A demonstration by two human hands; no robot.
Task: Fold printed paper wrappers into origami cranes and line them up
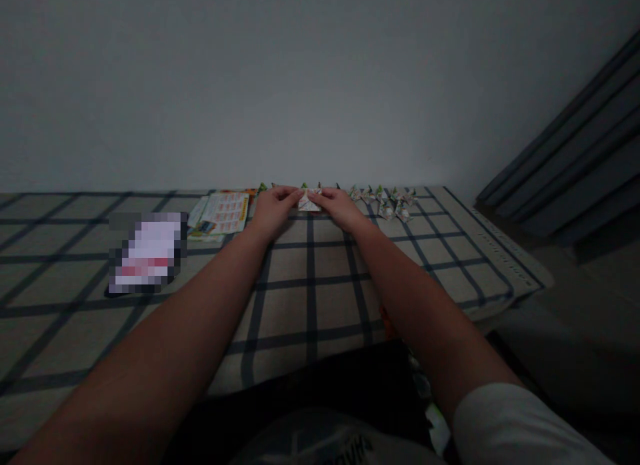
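Both my arms reach forward over a checked tablecloth (330,298). Between my hands is a small folded piece of paper (311,200), pale with printed lines. My left hand (275,208) pinches its left edge between thumb and fingers. On the other side, my right hand (343,205) grips the right edge the same way, thumb on top. Just right of that hand stand several small folded paper figures (393,202), whitish with green bits. A few more figure tips peek out behind my hands, mostly hidden.
Left of my left hand lies a stack of printed sheets (225,213). A phone (153,248) with a lit, pixelated screen rests farther left. A plain wall (300,85) rises behind the table. Dark curtain (575,158) folds hang at the right, past the table's rounded corner.
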